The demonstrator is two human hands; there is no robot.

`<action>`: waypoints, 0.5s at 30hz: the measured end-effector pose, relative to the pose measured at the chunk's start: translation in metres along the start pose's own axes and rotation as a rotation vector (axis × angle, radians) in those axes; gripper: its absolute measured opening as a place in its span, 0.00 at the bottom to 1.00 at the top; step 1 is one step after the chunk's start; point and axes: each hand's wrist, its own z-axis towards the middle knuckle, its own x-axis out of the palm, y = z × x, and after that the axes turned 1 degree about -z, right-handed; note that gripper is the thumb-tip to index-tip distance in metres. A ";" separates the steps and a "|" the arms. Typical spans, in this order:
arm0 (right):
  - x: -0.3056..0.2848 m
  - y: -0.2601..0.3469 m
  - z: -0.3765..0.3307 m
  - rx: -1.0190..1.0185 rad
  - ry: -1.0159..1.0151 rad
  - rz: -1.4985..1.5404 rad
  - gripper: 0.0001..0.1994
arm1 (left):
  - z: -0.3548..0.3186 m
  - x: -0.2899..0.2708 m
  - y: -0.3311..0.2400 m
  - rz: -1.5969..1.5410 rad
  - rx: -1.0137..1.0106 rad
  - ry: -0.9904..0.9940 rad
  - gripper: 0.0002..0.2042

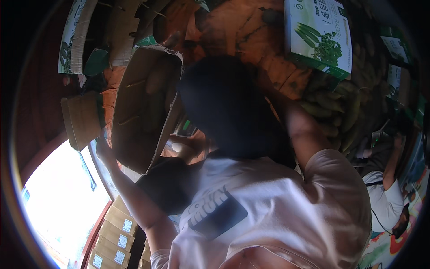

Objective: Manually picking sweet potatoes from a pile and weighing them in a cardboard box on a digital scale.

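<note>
A large open cardboard box [130, 148] stands at the left beside my dark-trousered leg. Dim, elongated vegetables [159, 78] lie inside it, too dark to name surely. My left hand [104, 151] is at the box's outer left side, by its folded-out flap [82, 120], and its fingers seem closed on the cardboard edge. My right forearm reaches forward past my raised knee, which hides the hand. To its right lies a heap of long green radishes [329, 105].
A white-and-green printed carton [318, 38] stands at the far right. Another open carton [83, 40] is at the far left. A small device with a green-lit display [186, 128] sits beside the box. Stacked brown boxes [114, 235] stand lower left. A person in white [387, 204] is at right.
</note>
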 end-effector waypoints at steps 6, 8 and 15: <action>0.058 -0.051 0.052 -0.056 -0.052 -0.299 0.31 | 0.003 -0.008 -0.036 -0.200 -0.234 0.022 0.16; 0.071 -0.068 0.064 -0.072 -0.074 -0.391 0.32 | 0.001 -0.010 -0.039 -0.415 -0.390 0.034 0.21; 0.048 -0.077 0.067 -0.070 -0.324 -0.382 0.33 | 0.008 -0.011 -0.031 -0.212 -0.108 -0.055 0.17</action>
